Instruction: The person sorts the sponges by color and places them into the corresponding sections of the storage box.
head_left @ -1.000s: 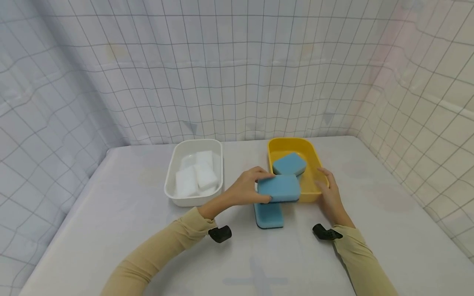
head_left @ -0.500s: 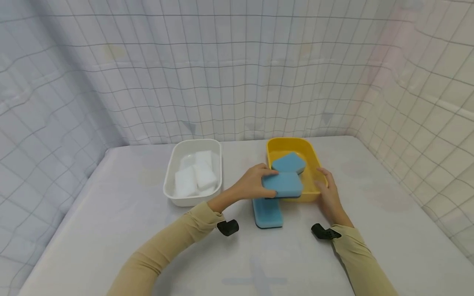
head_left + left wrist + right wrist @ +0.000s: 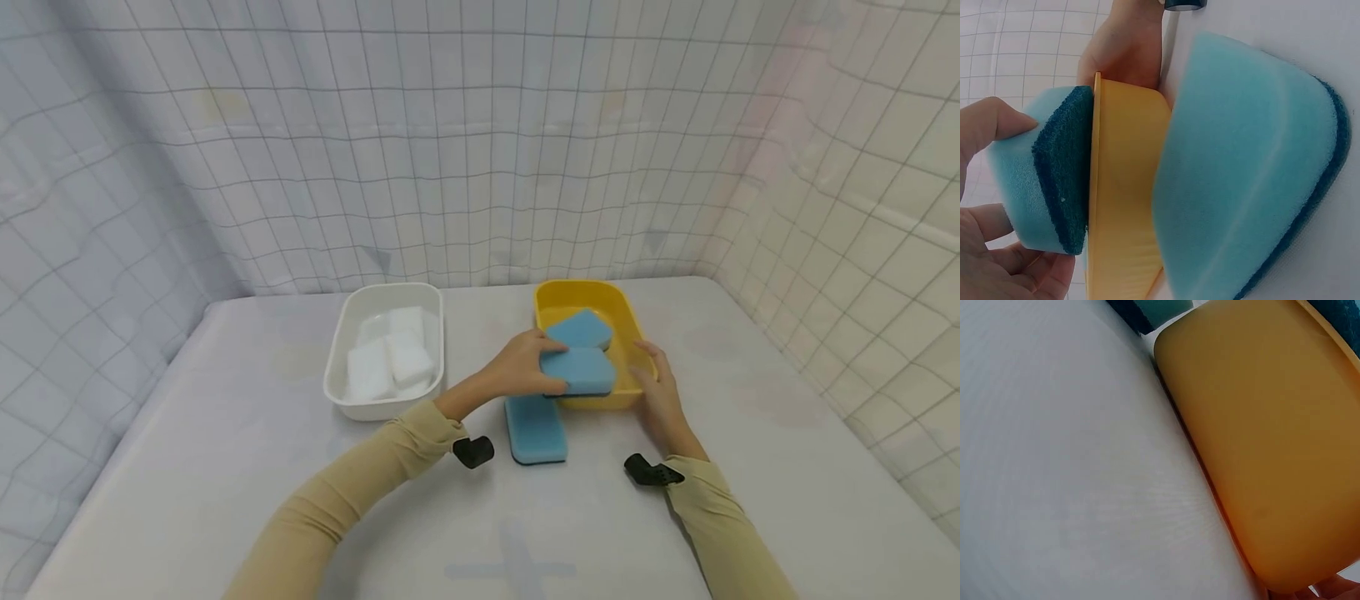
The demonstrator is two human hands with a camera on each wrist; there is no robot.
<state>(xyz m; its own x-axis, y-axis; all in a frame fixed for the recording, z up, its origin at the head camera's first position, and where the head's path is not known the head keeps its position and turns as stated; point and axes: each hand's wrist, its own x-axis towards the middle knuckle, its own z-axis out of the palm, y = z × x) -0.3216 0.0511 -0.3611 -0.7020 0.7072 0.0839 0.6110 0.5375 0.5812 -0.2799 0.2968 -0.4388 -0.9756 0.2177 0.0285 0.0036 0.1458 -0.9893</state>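
Note:
My left hand (image 3: 521,365) pinches a blue sponge (image 3: 577,369) with a dark scouring layer underneath, thumb on one edge and fingers on the other. This sponge hangs above the near rim of the yellow tray (image 3: 626,317); in the left wrist view the held sponge (image 3: 1019,181) is beside the tray's rim. At the tray's near right corner, my right hand (image 3: 663,404) grips the wall. Another blue sponge (image 3: 581,329) lies inside the tray. A further blue sponge (image 3: 537,433) rests on the table in front, its far end partly hidden by the left hand's sponge.
To the left stands a white tray (image 3: 334,367) with several white sponge-like blocks (image 3: 408,354) in it. White table (image 3: 360,542) surface lies in front of both trays. Behind the table's back edge hangs a white gridded curtain (image 3: 465,167), which also covers both sides.
The left hand has carried its sponge rightward and slightly farther away, over the yellow tray's near rim. The right hand keeps its place on the tray.

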